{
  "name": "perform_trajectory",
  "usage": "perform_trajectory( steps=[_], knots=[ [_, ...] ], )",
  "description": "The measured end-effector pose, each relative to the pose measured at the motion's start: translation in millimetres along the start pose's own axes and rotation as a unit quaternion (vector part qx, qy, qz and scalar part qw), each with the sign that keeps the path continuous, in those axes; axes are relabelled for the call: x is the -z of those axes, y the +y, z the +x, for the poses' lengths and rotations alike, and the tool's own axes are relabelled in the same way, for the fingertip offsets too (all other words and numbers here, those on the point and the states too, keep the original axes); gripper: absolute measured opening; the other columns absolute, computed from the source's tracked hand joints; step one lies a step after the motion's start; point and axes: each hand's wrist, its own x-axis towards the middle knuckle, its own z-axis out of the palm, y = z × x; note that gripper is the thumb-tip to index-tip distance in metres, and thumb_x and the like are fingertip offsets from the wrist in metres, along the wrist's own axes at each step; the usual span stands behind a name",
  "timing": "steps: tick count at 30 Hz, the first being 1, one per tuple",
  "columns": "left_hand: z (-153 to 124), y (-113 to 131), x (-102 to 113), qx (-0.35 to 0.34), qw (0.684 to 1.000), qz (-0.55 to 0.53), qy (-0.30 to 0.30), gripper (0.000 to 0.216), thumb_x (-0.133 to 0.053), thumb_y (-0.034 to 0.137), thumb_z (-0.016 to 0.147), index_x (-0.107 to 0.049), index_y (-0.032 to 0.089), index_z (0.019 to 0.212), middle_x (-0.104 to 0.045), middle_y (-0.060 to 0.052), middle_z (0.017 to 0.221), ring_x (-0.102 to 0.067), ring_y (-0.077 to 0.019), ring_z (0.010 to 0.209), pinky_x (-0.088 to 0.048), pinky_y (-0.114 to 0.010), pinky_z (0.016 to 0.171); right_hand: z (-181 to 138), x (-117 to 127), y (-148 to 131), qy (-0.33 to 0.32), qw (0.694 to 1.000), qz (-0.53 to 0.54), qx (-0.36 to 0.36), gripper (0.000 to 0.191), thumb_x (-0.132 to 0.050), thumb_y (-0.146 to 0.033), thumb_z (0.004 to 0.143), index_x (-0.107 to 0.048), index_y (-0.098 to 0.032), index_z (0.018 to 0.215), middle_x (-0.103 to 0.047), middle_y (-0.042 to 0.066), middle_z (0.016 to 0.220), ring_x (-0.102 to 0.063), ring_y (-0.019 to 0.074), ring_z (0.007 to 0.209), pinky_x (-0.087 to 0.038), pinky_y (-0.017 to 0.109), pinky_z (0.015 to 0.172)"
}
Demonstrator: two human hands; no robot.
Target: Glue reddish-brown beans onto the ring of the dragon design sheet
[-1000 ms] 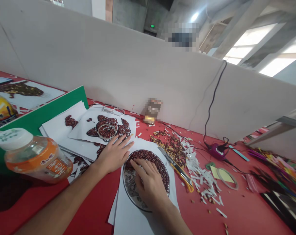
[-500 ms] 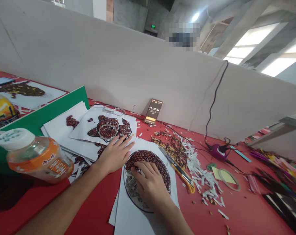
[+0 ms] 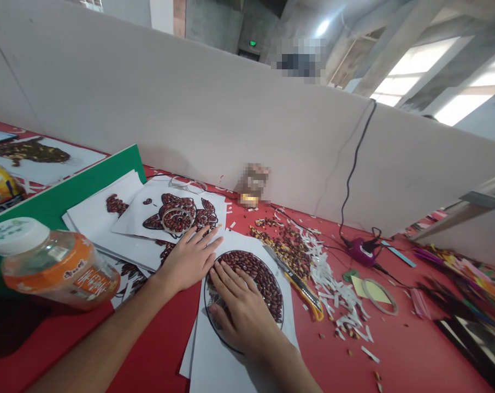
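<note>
My right hand (image 3: 240, 308) lies flat, fingers stretched out, on a round bean picture (image 3: 267, 284) printed on white paper (image 3: 235, 365); red-brown beans fill its upper part. My left hand (image 3: 189, 257) rests open and flat on the paper's upper left edge, fingers spread, holding the sheet down. Neither hand holds anything. Just beyond my left fingers lies a finished bean picture (image 3: 177, 214) on a stack of white sheets, with a clear tape ring (image 3: 176, 220) on top of it.
A plastic jar (image 3: 46, 265) with an orange label lies at the left on a green board (image 3: 67, 188). A yellow utility knife (image 3: 296, 281), a loose bean pile (image 3: 286, 245), paper scraps (image 3: 333, 286), a tape ring (image 3: 379, 297), a purple device (image 3: 361, 252) with cable and a phone (image 3: 253, 185) sit on the red table.
My right hand has flattened and slid a little left and down on the round picture, its fingers now stretched out. My left hand has stayed put.
</note>
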Motion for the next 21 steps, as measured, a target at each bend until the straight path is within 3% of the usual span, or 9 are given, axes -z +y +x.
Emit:
perform_trajectory(
  steps=[6, 15, 21],
  knots=[
    [0, 1, 3, 0.003, 1.0, -0.005, 0.003, 0.048, -0.032, 0.037, 0.107, -0.047, 0.031, 0.151, -0.039, 0.001, 0.164, -0.039, -0.0248, 0.148, -0.025, -0.047, 0.122, 3, 10, -2, -0.08, 0.996, 0.026, -0.023, 0.058, -0.043, -0.038, 0.106, -0.034, -0.016, 0.159, -0.033, 0.008, 0.163, -0.03, 0.0249, 0.152, -0.033, 0.049, 0.123],
    [0, 1, -2, -0.003, 1.0, -0.004, 0.012, 0.047, -0.03, 0.036, 0.107, -0.047, 0.032, 0.15, -0.038, 0.002, 0.164, -0.04, -0.0247, 0.147, -0.026, -0.049, 0.121, 1, 18, -1, -0.064, 0.997, 0.048, -0.013, 0.049, -0.043, -0.033, 0.107, -0.045, -0.02, 0.154, -0.045, 0.005, 0.157, -0.036, 0.022, 0.15, -0.029, 0.049, 0.126],
    [-1, 1, -2, -0.001, 1.0, -0.009, 0.021, 0.047, -0.03, 0.039, 0.107, -0.048, 0.031, 0.15, -0.035, 0.002, 0.165, -0.041, -0.024, 0.147, -0.027, -0.049, 0.121, -3, 16, 8, -0.044, 0.999, 0.021, -0.017, 0.053, -0.044, -0.04, 0.107, -0.039, -0.023, 0.157, -0.038, 0.006, 0.161, -0.034, 0.0229, 0.151, -0.031, 0.049, 0.124]
  ],
)
